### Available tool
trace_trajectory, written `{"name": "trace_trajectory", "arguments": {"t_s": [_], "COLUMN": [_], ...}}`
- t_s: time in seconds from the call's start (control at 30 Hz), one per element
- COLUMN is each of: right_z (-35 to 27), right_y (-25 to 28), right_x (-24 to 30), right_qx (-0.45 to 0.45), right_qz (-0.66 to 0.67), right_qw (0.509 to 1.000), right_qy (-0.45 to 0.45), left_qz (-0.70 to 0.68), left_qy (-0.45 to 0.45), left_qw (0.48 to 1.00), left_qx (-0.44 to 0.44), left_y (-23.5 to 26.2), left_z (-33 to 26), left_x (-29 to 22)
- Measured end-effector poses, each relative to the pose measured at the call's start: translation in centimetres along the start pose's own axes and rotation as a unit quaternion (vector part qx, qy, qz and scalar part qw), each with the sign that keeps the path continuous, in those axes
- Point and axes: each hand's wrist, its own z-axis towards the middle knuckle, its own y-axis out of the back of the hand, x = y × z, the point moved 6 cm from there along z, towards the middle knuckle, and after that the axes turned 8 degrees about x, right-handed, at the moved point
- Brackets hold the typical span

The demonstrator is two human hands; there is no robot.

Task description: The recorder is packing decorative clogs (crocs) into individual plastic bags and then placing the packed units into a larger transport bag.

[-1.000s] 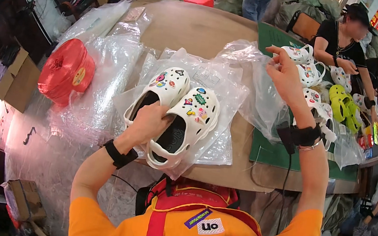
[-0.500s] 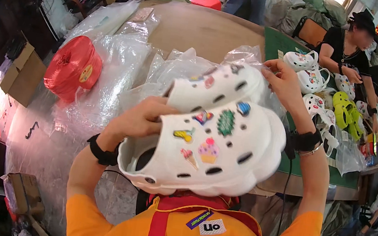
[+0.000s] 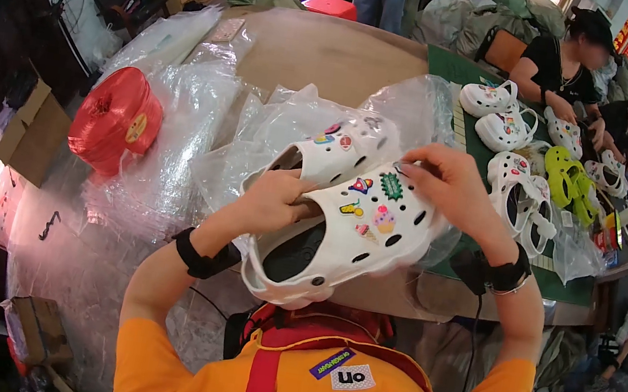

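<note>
My left hand (image 3: 270, 201) is closed around the inner edges of two white clogs, its fingers in their openings. Decorated with green, pink and yellow charms, the nearer clog (image 3: 398, 238) tilts toward me and shows its black insole. Behind it lies the farther clog (image 3: 335, 168), also with charms, partly covered by the nearer one. My right hand (image 3: 450, 191) is closed with bent fingers, the tips at the nearer clog's toe beside the green charm. Anything between those fingertips is hidden. Clear plastic film (image 3: 423, 102) spreads behind the clogs and shows beside the toe.
A roll of red plastic twine (image 3: 114, 119) stands on clear plastic bags (image 3: 186, 118) at the left. Several white clogs (image 3: 505, 132) and a lime-green pair (image 3: 570, 187) lie on the green mat (image 3: 462, 166) at the right. Co-workers (image 3: 568, 72) sit beyond, handling clogs.
The clogs have moved farther from me and tilted, so the black insole shows more. My right hand has come from the plastic beyond the toes onto the nearer clog's toe.
</note>
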Motion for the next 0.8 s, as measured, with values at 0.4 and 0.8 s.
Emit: {"name": "trace_trajectory", "arguments": {"t_s": [0.4,0.8], "right_z": [3.8,-2.0], "right_y": [-8.7,-14.7], "right_x": [1.8,7.6], "right_qx": [0.014,0.193], "right_qz": [-0.106,0.01], "right_qw": [0.972,0.929], "right_qy": [0.209,0.316], "left_qz": [0.178,0.148], "left_qy": [0.028,-0.102], "left_qw": [0.982,0.977], "left_qx": [-0.052,-0.115], "left_y": [-5.3,-5.7], "left_z": [1.4,0.8], "left_x": [-1.1,0.1]}}
